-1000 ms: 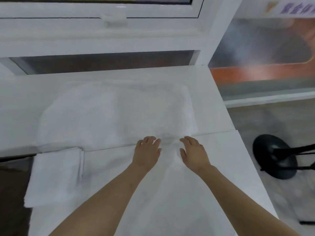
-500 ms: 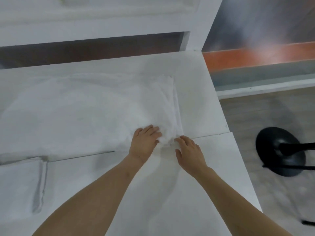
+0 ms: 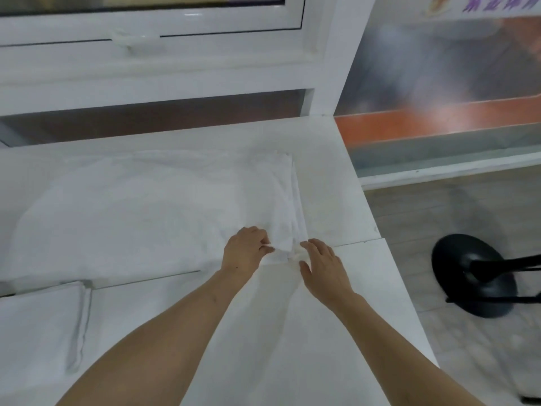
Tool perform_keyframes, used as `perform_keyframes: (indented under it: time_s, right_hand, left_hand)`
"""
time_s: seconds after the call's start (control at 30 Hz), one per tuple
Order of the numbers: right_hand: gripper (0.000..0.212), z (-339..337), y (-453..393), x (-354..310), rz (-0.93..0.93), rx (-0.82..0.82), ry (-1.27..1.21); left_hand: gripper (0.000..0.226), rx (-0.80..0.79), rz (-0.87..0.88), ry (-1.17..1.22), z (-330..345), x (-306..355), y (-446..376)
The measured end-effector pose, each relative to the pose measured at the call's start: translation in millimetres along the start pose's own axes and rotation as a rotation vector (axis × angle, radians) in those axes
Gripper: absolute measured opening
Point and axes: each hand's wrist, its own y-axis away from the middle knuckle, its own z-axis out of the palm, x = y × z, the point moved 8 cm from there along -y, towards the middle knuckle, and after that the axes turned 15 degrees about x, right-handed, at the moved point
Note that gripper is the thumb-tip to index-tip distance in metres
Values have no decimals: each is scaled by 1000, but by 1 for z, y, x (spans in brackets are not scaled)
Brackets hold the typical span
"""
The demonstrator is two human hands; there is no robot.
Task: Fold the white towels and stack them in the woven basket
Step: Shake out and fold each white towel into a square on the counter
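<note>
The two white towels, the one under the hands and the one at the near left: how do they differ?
The big towel lies spread wide across the counter, while the small towel is folded into a compact rectangle. The left hand pinches the big towel's near right corner, with the right hand at that corner too; the small towel lies untouched. Both are white and lie flat.

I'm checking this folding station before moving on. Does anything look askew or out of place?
Mostly tidy. The spread towel has its near right corner bunched where the left hand pinches it; the right hand rests beside it. No woven basket is in view.
</note>
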Motion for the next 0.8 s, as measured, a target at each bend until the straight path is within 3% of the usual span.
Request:
perform_keyframes:
  time_s: [0.17, 0.33, 0.57, 0.7, 0.8]
  right_hand:
    - [46, -16, 9, -11, 6, 19, -5]
    - [46, -37, 5, -31, -8, 44, -25]
    - [49, -97, -17, -102, -42, 140, -135]
    - [57, -143, -26, -163, -65, 198, -195]
    - [78, -162, -20, -212, -86, 178, -235]
  left_hand:
    - [16, 55, -110, 194, -27, -6, 7]
    - [11, 168, -34, 268, -79, 12, -1]
    - [8, 460, -92, 412, -218, 42, -18]
    - [15, 504, -31, 453, -306, 62, -19]
    - [15, 518, 42, 482, -371, 80, -5]
